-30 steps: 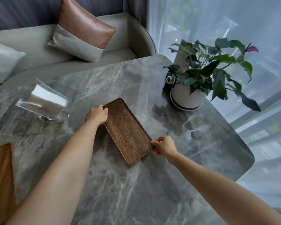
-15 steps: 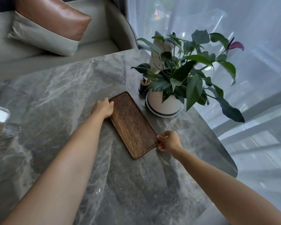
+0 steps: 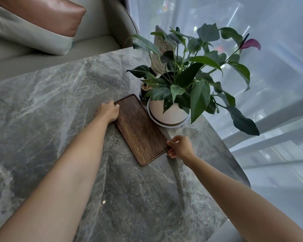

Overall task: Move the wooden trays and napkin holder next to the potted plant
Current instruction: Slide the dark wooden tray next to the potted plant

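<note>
A dark wooden tray lies flat on the grey marble table, its long right edge right beside the saucer of the potted plant in a white round pot. My left hand grips the tray's far left edge. At the tray's near right corner my right hand holds its rim. The second tray and the napkin holder are out of view.
A small dark toothpick jar and a standing menu card sit behind the pot. A sofa with a brown and grey cushion lies beyond the table. The table's curved edge runs along the right, by sheer curtains.
Both hands have slid the wooden tray to the right across the table until it lies against the plant's saucer. The napkin holder and the other tray have left the view.
</note>
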